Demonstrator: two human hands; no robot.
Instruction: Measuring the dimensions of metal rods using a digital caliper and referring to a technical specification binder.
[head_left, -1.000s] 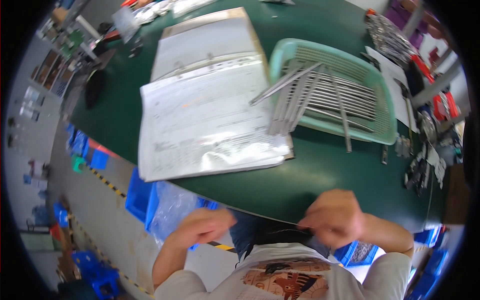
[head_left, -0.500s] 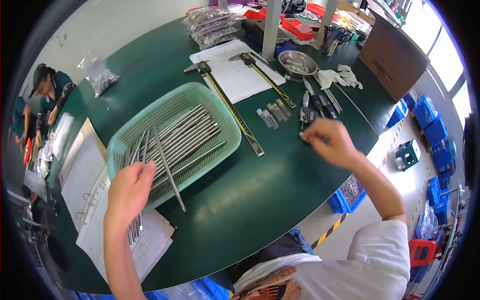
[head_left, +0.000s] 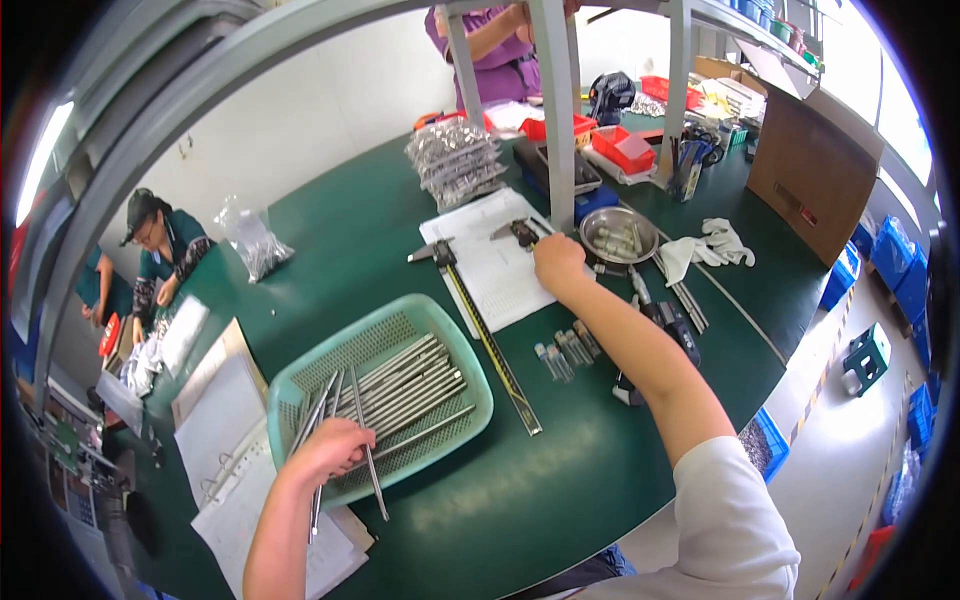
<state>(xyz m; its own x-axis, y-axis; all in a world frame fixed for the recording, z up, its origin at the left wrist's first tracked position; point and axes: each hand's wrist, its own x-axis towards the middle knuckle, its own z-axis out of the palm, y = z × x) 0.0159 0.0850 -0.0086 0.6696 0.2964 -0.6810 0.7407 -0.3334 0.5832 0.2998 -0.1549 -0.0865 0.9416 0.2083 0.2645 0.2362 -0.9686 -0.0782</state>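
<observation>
One metal bowl [head_left: 650,240] flanks the right hand [head_left: 558,265], which partly hides a caliper [head_left: 523,234]; metal rods [head_left: 415,385] slant toward frame's upper right beside the left hand [head_left: 335,448]; both grips unclear.

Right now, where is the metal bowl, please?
In the head view, the metal bowl sits right of centre, between the right hand and the white gloves.

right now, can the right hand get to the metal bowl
Probably yes: the right hand, at a caliper on the papers, is close beside the uncovered metal bowl, and nothing seems to stand between them. The grey post rises just beyond the hand but doesn't look in the way.
</observation>
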